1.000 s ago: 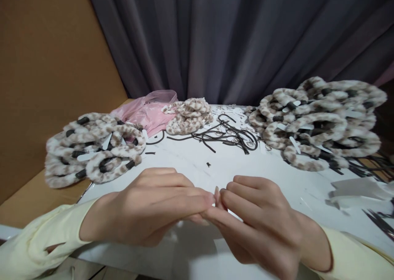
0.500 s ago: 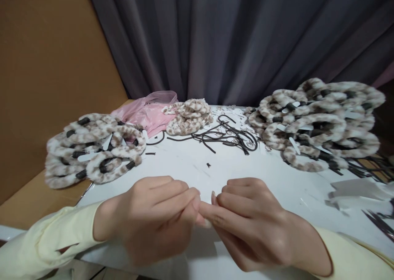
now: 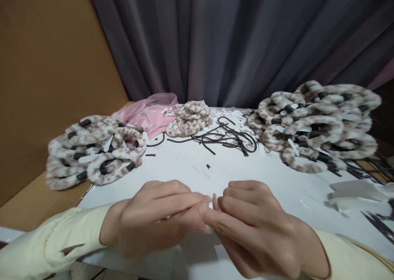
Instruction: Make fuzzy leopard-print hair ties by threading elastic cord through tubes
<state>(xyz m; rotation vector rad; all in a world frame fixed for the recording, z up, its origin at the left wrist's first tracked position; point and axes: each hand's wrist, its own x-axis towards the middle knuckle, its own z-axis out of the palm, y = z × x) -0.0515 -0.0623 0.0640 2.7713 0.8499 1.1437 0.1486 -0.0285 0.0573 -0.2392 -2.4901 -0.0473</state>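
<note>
My left hand (image 3: 156, 218) and my right hand (image 3: 252, 226) meet fingertip to fingertip low over the white table (image 3: 240, 169), both in pale yellow sleeves. The fingers of both are curled and pinched together around something small at the point where they touch. What they pinch is hidden by the fingers. A pile of fuzzy leopard-print hair ties (image 3: 95, 148) lies to the left, and a bigger pile of them (image 3: 317, 124) lies to the right.
A small heap of fuzzy loops (image 3: 187, 118) and a pink plastic bag (image 3: 147, 113) sit at the back. Dark elastic cords (image 3: 224, 138) sprawl in the middle. White paper scraps (image 3: 353, 191) lie at the right. A brown board (image 3: 46, 66) and a grey curtain (image 3: 246, 37) stand behind.
My hands have stayed pinched together and slid slightly toward me. My left fingers curled tighter, then stretched out a little again.
</note>
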